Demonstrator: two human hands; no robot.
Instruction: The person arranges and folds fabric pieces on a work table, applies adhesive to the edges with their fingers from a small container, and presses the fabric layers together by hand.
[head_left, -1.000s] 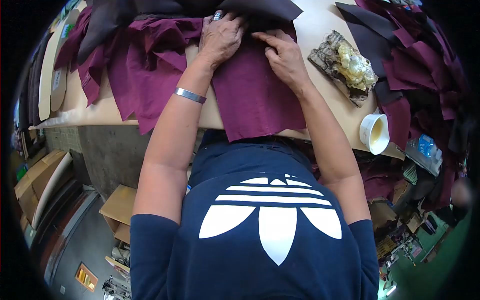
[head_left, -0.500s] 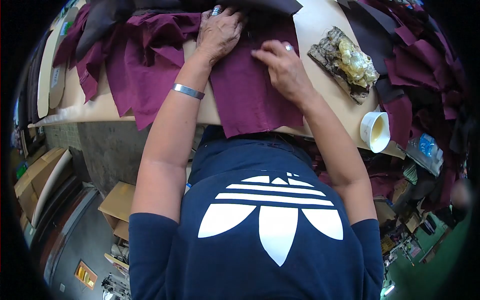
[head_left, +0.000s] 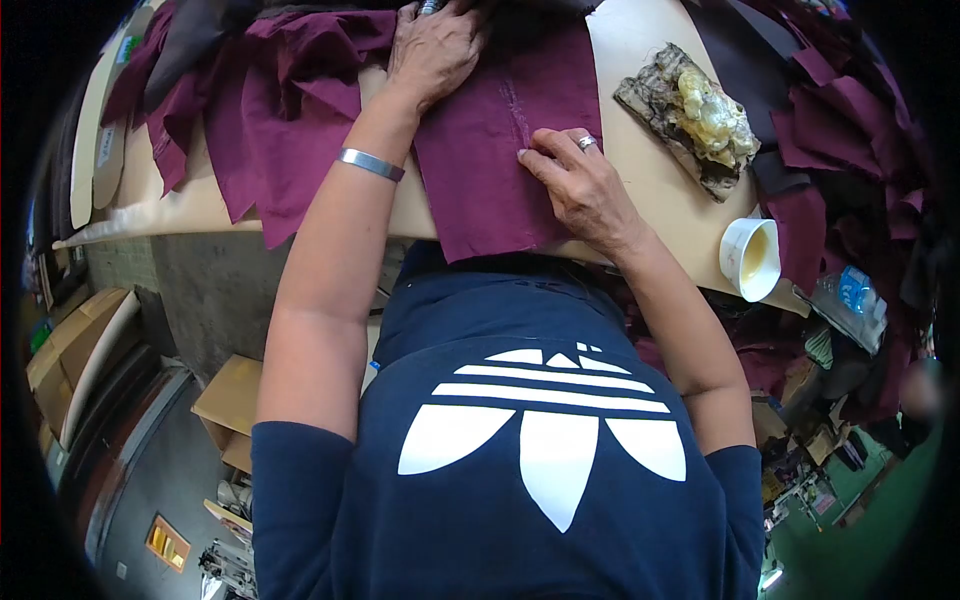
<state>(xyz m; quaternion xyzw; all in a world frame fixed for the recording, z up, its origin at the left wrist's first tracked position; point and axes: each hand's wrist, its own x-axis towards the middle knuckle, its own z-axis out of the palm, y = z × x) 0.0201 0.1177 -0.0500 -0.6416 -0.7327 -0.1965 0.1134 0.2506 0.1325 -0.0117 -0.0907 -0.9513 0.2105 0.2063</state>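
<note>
A long maroon cloth panel (head_left: 480,200) lies over the table's front edge. A pale, wet-looking streak (head_left: 515,110) runs down its middle. My left hand (head_left: 437,50) rests flat on the panel's upper left, fingers stretched toward the top edge of the view, where the tips are cut off. My right hand (head_left: 585,190) touches the cloth at the lower end of the streak. Its fingers are curled and pressed together; whatever they might hold is hidden. Dark cloth (head_left: 545,5) covers the panel's far end.
Right of the panel, a rough slab (head_left: 645,100) bears a yellowish, glossy lump (head_left: 710,115). A white cup (head_left: 735,262) with yellowish liquid stands near the table edge. Crumpled maroon cloth (head_left: 290,130) lies left, more maroon pieces (head_left: 835,125) right. A cardboard box (head_left: 228,405) is below.
My right hand has moved down the panel toward me, and the pale streak now shows above its fingers. My left hand stays on the cloth, slightly higher in view.
</note>
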